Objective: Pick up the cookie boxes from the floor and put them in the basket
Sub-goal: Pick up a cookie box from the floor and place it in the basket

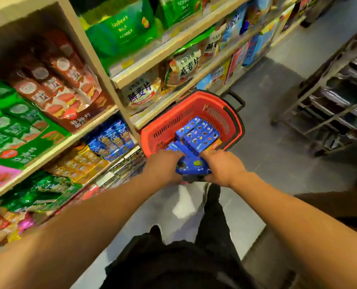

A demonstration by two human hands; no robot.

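A red shopping basket (213, 107) stands on the grey floor beside the shelving, with several blue cookie boxes (198, 132) lying inside it. Over the basket's near edge I hold another blue cookie box (192, 166) between both hands. My left hand (163, 165) grips its left end and my right hand (223, 167) grips its right end. The near rim of the basket is hidden behind my hands and the box.
Wooden shelves (102, 124) packed with snack bags and boxes run along the left. A metal rolling rack (327, 105) stands at the right. Grey floor lies between them. My dark trousers and shoes (211, 205) are below my hands.
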